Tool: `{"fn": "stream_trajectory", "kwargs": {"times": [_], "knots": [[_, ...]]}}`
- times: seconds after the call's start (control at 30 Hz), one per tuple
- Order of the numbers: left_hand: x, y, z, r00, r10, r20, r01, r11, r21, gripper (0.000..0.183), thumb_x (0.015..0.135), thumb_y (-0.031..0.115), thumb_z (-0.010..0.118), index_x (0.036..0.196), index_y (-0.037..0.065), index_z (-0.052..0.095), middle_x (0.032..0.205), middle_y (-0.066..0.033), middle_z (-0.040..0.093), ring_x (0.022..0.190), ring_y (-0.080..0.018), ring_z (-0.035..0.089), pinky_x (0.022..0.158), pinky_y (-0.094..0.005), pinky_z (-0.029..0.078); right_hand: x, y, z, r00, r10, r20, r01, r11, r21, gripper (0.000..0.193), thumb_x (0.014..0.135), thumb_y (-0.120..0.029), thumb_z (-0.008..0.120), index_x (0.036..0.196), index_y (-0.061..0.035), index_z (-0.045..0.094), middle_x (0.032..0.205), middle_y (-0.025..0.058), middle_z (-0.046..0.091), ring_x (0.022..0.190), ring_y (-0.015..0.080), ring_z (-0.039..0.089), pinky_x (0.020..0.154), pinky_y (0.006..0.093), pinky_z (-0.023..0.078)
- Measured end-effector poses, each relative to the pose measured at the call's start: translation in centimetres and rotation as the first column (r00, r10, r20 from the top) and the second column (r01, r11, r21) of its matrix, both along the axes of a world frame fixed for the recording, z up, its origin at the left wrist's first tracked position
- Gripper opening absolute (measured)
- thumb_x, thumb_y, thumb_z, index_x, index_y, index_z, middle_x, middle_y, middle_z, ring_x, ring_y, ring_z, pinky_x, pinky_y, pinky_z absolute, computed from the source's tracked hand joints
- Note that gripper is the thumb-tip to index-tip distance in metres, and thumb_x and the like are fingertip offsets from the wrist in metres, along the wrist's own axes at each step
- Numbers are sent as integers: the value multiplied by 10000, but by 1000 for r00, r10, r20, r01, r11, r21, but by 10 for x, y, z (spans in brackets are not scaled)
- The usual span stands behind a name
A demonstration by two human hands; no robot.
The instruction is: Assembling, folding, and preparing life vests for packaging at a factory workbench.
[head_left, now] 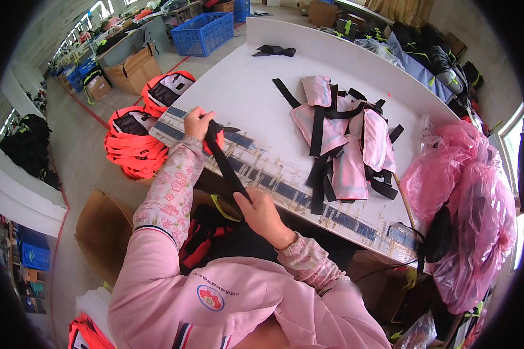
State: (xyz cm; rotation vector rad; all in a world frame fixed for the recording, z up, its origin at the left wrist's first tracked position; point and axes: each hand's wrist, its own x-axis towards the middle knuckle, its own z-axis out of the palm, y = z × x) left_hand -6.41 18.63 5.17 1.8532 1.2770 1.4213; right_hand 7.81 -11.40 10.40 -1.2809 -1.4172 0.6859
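A black webbing strap is stretched slantwise between my hands over the table's near edge. My left hand is closed on its upper end, where a bit of orange-red fabric hangs beside the strap. Lower down and to the right, my right hand pinches the strap between thumb and fingers. To the right on the white table lies a loose heap of pink fabric pieces with black straps. A small black strip rests near the table's far left corner.
Stacked orange pieces stand against the table's left side. Pink plastic bags bulge at its right edge. An open cardboard box sits on the floor at my left. A blue crate stands beyond the table.
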Motion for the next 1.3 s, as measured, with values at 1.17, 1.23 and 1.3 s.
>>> {"fn": "stream_trajectory", "kwargs": {"times": [1.17, 1.23, 1.3], "knots": [[-365, -143, -164, 793, -375, -480, -365, 340, -867, 285, 805, 305, 699, 832, 37, 606, 660, -43, 591, 485, -134, 513, 456, -307, 434, 245, 102, -97, 302, -564, 769, 582, 748, 320, 517, 763, -29, 497, 1273, -85, 438, 1308, 142, 455, 1249, 324, 400, 1010, 519, 316], [-332, -131, -161, 801, -380, -462, -278, 448, -850, 262, 808, 283, 691, 838, 37, 608, 657, -36, 588, 494, -128, 513, 467, -299, 435, 256, 103, -102, 338, -280, 899, 605, 796, 21, 501, 789, -61, 473, 1286, -99, 427, 1298, 102, 468, 1259, 255, 397, 1003, 573, 294], [-287, -118, -149, 839, -384, -387, -105, 583, -805, 213, 813, 236, 673, 851, 36, 608, 659, -21, 583, 527, -115, 519, 503, -282, 441, 258, 104, -106, 274, -292, 916, 598, 798, 76, 462, 811, -81, 458, 1271, -110, 445, 1240, 70, 518, 1218, 220, 444, 998, 598, 287]]}}
